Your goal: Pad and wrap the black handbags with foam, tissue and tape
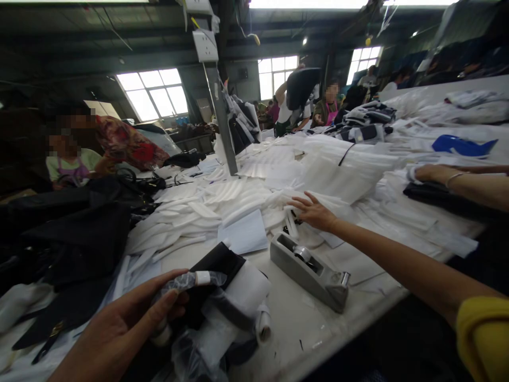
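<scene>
At the near side of the table (292, 329), I see the left hand (129, 318) pinching a plastic-wrapped strap (202, 277), left of the grey tape dispenser (304, 276); the right hand (317, 213), loosely spread, reaches over white strips (202, 209).

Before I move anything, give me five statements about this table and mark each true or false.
1. The left hand holds a strap wrapped in clear plastic. True.

2. The right hand is open. True.

3. The right hand grips the tape dispenser. False: it reaches over white strips, and the tape dispenser stands apart from it on the table.

4. The bright blue piece lies beside the left hand. False: the bright blue piece is on the far right, beyond another person's hand.

5. The sleeve on the right arm is yellow. True.
</scene>
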